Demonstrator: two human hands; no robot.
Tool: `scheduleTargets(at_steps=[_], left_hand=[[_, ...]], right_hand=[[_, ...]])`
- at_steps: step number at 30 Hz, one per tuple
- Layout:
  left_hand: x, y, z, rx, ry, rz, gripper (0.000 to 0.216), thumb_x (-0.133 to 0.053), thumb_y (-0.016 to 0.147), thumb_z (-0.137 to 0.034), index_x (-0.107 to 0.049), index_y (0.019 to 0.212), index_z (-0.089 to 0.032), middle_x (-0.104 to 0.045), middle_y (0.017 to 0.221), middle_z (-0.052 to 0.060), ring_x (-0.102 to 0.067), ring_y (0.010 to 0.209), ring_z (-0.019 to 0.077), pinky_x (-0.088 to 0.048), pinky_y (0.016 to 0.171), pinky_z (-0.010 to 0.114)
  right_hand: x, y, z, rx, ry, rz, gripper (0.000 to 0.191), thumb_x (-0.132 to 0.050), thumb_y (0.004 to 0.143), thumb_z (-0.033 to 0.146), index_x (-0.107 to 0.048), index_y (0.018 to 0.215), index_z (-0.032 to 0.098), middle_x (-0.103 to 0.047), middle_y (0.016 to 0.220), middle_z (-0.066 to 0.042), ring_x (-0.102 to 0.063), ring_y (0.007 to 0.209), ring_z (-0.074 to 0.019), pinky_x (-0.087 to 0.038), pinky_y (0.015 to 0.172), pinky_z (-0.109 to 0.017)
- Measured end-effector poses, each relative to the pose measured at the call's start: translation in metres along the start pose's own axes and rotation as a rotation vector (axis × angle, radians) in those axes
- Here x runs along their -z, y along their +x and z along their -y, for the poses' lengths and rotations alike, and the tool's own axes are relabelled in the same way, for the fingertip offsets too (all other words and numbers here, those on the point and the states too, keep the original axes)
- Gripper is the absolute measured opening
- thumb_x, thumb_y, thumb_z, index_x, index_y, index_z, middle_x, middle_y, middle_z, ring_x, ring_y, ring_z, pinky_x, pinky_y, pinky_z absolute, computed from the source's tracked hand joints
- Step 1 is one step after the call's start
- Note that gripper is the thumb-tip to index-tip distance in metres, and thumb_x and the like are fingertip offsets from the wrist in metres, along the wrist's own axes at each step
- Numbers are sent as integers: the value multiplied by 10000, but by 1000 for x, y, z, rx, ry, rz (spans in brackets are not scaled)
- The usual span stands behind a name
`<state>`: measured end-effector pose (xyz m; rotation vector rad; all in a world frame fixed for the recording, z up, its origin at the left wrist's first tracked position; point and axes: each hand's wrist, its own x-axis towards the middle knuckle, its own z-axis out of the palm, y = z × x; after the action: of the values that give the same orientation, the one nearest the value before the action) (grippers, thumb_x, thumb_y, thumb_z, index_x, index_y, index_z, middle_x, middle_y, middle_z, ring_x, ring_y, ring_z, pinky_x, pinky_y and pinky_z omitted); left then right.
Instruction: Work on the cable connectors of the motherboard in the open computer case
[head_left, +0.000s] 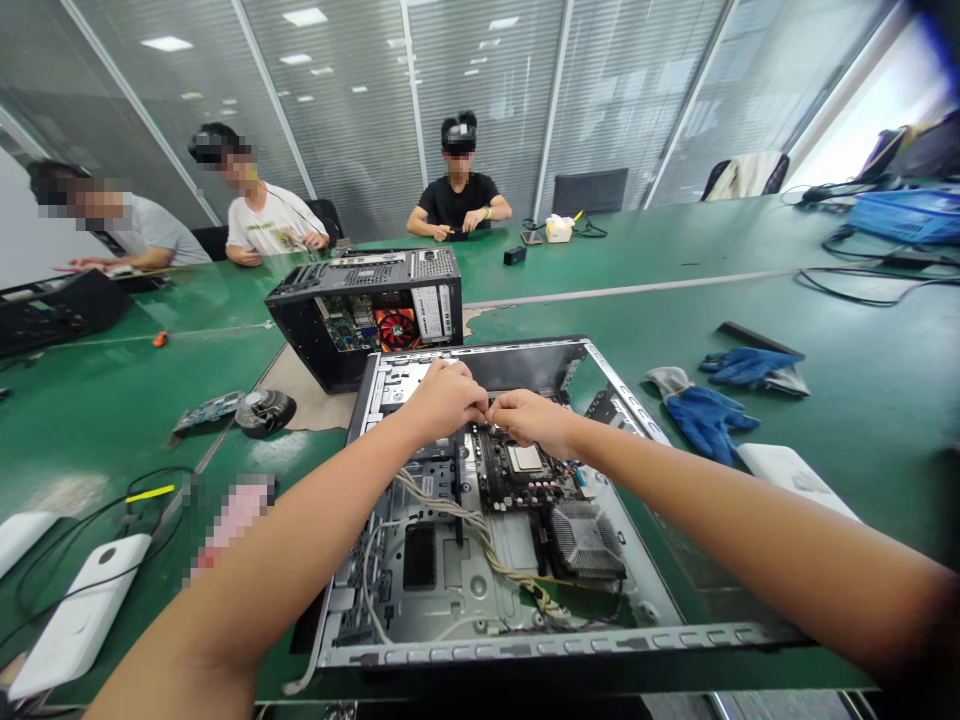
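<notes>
An open computer case (637, 410) lies flat on the green table in front of me. Inside it sit a motherboard (517, 480) with a bare processor (525, 458), a finned heatsink (585, 540) and a bundle of pale cables (450, 510). My left hand (442, 398) and my right hand (529, 415) meet over the far end of the board, knuckles touching. Both are closed in a pinch on something small that I cannot make out.
A second open black case (367, 310) stands behind. Blue gloves (705, 415) lie to the right, a loose fan (264, 410) and circuit board (206, 410) to the left, white devices (82, 610) and cables front left. Three people sit at the far edge.
</notes>
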<state>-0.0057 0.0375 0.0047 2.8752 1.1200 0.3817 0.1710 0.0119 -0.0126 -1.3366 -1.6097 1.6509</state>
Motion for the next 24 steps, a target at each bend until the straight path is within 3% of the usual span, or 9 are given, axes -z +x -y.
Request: scheduleTargets(at_steps=[13,24], left_hand=[[2,2,-1,18,10,19,91,-658,799,-259,-724,738,-262,-662,718,-9,-544,896,180,-259,833,370],[3,0,-3,38,83,-14,95,-613,823,-238,-689,767,-233,-682,787,2,-516,899,198,-262,793,355]], right_hand=[[-1,-6,7,116,-194,-104,91,-540,674,241,-506,621,175,-355,509,78,-245,485,-70,-161,475,-253],[4,6,-4,64,-75,-95,78,-533,667,250,-492,645,188,-366,539,63,-268,474,-77,-184,452,-248]])
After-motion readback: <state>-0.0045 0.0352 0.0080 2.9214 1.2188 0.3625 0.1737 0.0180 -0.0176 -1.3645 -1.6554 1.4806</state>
